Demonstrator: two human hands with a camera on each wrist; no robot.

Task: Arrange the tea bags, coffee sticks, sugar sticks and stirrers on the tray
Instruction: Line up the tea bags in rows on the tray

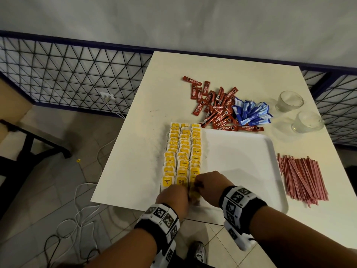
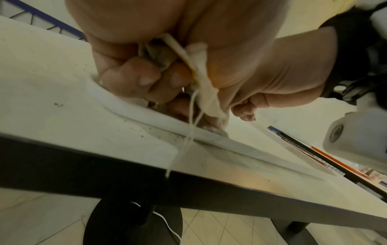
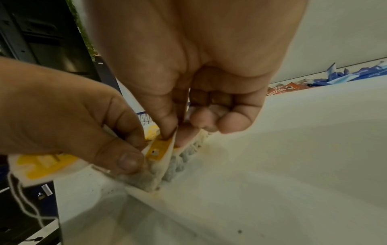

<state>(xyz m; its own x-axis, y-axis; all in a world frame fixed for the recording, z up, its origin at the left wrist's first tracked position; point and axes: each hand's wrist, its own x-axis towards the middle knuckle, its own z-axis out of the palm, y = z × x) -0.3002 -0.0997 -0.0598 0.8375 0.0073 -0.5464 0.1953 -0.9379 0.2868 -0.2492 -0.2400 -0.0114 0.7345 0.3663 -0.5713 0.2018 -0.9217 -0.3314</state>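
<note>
Head view, lower centre of the frame: left hand and right hand side by side over the near left corner of the white rectangular plastic tray, both closed on one yellow-tagged paper tea bag

Right wrist view, centre: right thumb and forefinger pinching the bag's top edge beside the yellow tag, other fingers curled under; left fingers gripping the same bag from the left of the frame; bag's lower end touching the tray floor by the near rim

Left wrist view, centre: left fingers curled round crumpled tea bag paper, white string dangling over the tray rim and past the tabletop edge

Three rows of yellow-tagged tea bags overlapped along the tray's left side, from lower centre up to mid frame

Rest of the tray floor bare

Heap of red coffee sticks on the cream tabletop above the tray, heap of blue and white sugar sticks just right of it and touching

Bundle of pink striped stirrers on the tabletop right of the tray

Two clear glass cups at upper right of the tabletop
</note>
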